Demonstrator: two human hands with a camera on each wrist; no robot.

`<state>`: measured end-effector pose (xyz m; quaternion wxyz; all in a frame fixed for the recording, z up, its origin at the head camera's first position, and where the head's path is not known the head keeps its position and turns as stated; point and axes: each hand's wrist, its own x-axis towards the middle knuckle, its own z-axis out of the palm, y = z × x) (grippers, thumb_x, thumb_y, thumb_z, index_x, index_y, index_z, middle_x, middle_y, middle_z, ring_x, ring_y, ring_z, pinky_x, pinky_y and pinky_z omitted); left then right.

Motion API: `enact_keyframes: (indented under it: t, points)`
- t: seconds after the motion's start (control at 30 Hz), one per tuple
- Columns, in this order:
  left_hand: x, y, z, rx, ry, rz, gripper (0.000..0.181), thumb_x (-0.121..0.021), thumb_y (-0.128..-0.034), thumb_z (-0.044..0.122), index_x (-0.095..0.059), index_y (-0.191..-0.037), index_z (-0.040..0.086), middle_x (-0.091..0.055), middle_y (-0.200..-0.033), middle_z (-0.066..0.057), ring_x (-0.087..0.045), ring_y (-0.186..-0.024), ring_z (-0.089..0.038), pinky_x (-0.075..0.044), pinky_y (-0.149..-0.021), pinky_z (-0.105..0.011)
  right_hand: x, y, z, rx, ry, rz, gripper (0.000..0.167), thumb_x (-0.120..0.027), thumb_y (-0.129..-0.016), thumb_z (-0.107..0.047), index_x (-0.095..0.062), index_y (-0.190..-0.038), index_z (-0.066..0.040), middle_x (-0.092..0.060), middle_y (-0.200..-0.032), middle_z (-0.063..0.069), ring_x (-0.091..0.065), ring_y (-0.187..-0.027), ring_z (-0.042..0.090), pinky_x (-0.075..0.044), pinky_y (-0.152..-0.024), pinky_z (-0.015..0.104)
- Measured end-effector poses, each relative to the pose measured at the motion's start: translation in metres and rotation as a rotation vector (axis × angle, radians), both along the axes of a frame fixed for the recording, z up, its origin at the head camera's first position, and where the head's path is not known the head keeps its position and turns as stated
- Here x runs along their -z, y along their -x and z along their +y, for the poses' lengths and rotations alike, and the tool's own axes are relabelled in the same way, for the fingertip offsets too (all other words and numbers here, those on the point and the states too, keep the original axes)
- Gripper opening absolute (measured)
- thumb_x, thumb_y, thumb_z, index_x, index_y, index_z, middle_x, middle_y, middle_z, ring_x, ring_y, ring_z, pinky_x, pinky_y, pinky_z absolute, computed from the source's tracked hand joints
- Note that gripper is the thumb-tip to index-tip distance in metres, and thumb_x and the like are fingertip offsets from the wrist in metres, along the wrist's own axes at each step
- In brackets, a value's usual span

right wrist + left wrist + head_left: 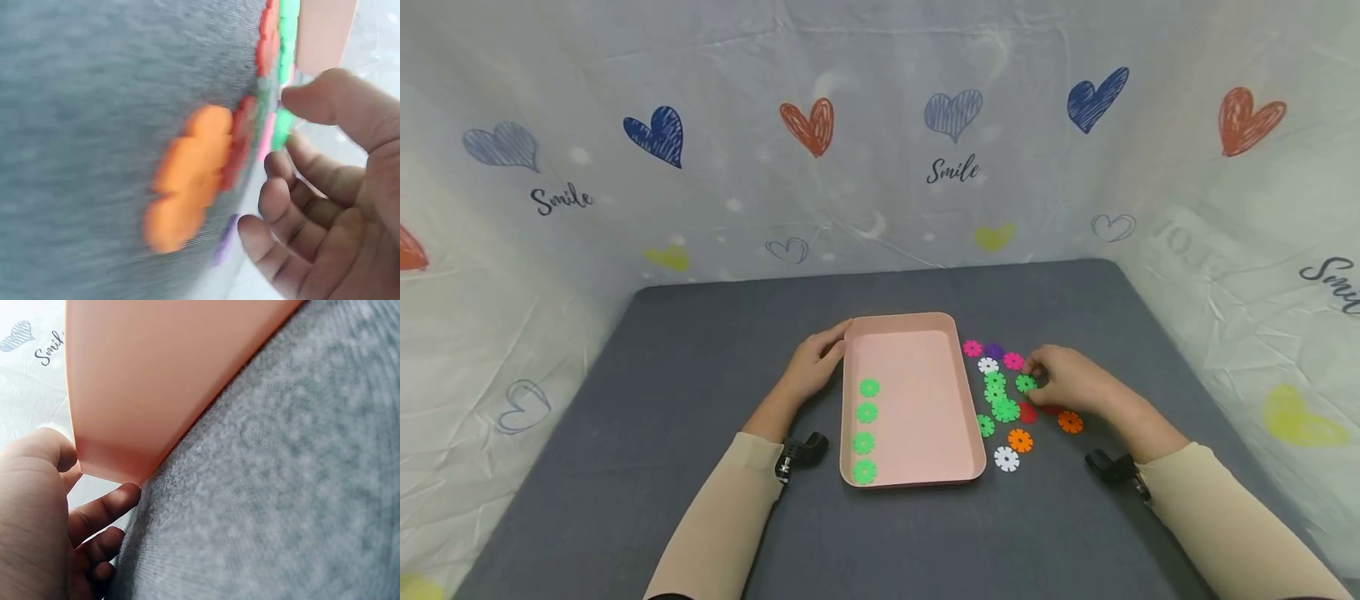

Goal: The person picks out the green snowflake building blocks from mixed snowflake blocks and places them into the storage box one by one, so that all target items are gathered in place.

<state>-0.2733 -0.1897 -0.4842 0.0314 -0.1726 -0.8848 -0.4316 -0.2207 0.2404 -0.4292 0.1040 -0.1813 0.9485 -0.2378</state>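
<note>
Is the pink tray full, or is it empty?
Neither: the pink tray holds four green pieces in a line along its left side; the rest is bare.

Soft, even light with faint shadows
Head view fairly sharp; in the right wrist view, orange disc blurred toward seven o'clock, backdrop washed pale at two

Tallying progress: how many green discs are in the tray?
4: one green disc in the near-left corner of the tray, a second, third and fourth lined up beyond it.
</note>
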Motion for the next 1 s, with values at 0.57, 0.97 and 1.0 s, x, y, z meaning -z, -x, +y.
enact_keyframes:
  t: [0.57,0.97,1.0]
  points:
    - [-0.001,0.001,-0.001,0.006,-0.012,0.009,0.047,-0.053,-0.1081,0.018,-0.049,-0.154,0.011,-0.06,-0.143,-0.015,-0.051,-0.134,-0.037,-0.037,-0.112,-0.057,-0.057,0.034,-0.13,-0.188,0.204,-0.02,0.037,-0.076,-0.089,-0.019,-0.061,-0.119,-0.004,-0.064,-0.085,0.002,-0.057,-0.073,0.018,-0.05,-0.07,0.037]
    - [0.002,0.004,-0.002,0.012,-0.001,0.035,0.046,-0.054,-0.1076,0.019,-0.051,-0.153,0.011,-0.06,-0.142,-0.017,-0.055,-0.129,-0.038,-0.041,-0.107,-0.058,-0.011,0.065,-0.204,-0.338,0.016,-0.05,0.018,-0.077,-0.091,-0.017,-0.073,-0.107,-0.009,-0.064,-0.073,-0.003,-0.052,-0.06,0.009,-0.047,-0.064,0.025]
    - [0.002,0.004,-0.002,0.01,-0.001,0.034,0.046,-0.054,-0.1074,0.019,-0.052,-0.153,0.011,-0.06,-0.142,-0.017,-0.055,-0.129,-0.038,-0.041,-0.108,-0.058,-0.008,0.066,-0.206,-0.333,0.029,-0.067,0.013,-0.076,-0.091,-0.014,-0.074,-0.101,-0.007,-0.059,-0.068,-0.003,-0.046,-0.056,0.009,-0.044,-0.061,0.025]
